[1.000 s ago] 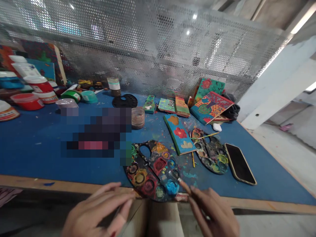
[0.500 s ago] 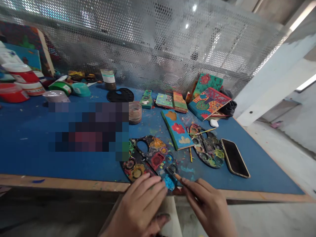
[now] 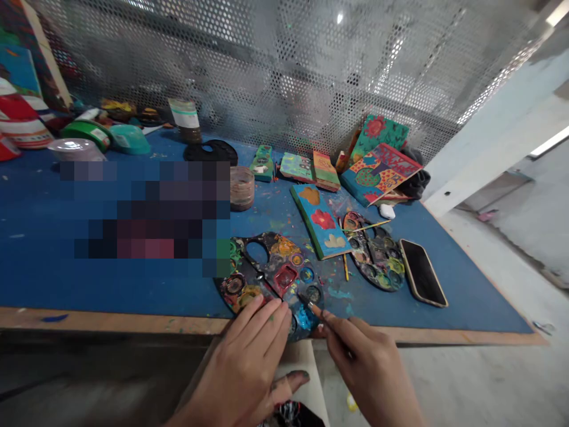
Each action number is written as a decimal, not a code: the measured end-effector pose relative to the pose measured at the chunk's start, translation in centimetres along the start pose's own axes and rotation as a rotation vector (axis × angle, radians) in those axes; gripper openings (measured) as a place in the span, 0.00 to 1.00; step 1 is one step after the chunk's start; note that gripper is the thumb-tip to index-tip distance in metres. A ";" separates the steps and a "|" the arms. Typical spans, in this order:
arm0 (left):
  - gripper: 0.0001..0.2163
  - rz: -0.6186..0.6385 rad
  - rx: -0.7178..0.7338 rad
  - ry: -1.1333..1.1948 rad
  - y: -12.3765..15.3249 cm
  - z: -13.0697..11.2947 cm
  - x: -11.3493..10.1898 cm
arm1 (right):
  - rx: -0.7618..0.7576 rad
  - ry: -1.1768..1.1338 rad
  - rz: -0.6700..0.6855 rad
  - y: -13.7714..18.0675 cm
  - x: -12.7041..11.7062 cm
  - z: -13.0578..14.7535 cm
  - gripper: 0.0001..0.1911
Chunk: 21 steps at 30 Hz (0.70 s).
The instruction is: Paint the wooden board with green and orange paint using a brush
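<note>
A dark, paint-smeared palette (image 3: 267, 276) lies at the table's front edge, with a patch of bright blue paint (image 3: 304, 318) on its near right side. My left hand (image 3: 249, 356) rests on the palette's near rim, fingers stretched out and thumb apart. Pinched in my right hand (image 3: 368, 356) is a paintbrush (image 3: 315, 309), its dark bristles touching the palette just above the blue paint. Behind the palette lies a blue canvas (image 3: 320, 220) painted with orange, red and cream flowers. The ends of the left fingertips cover part of the palette's rim.
A second palette (image 3: 376, 252) with a thin brush across it lies to the right, beside a phone (image 3: 423, 273). A jar of murky water (image 3: 242, 188) stands behind. Paint tubs (image 3: 84, 135) are at the far left, painted canvases (image 3: 380, 172) at the back right. A blurred-out patch hides the left-middle.
The view has tilted and shifted slightly, so the table things sit a little higher. The brush tip remains by the blue paint, and my left hand stays on the palette.
</note>
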<state>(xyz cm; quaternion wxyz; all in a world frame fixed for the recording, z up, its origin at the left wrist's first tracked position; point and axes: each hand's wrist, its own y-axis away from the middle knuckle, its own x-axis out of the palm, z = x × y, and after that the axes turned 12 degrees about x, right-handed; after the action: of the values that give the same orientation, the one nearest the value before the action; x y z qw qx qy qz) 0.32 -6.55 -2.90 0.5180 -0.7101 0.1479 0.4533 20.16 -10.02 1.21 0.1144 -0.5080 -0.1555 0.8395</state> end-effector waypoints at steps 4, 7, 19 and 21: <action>0.23 -0.015 0.013 -0.029 -0.4 -0.1 0.0 | -0.084 0.121 -0.029 0.3 0.1 0.5 0.20; 0.23 -0.025 0.035 -0.051 -0.6 0.0 -0.1 | -0.072 0.170 -0.032 0.5 0.0 0.7 0.19; 0.20 -0.015 0.036 -0.011 -1.0 0.1 -0.7 | -0.145 0.246 -0.022 0.3 0.2 1.3 0.16; 0.21 -0.008 0.022 0.005 -1.0 0.0 -0.6 | -0.138 0.222 -0.027 0.4 0.1 1.2 0.16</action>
<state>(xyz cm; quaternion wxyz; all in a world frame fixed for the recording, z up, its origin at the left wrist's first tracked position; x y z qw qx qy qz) 0.64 -6.30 -1.80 0.5271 -0.7061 0.1515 0.4478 19.08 -10.53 1.50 0.1070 -0.6022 -0.2061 0.7638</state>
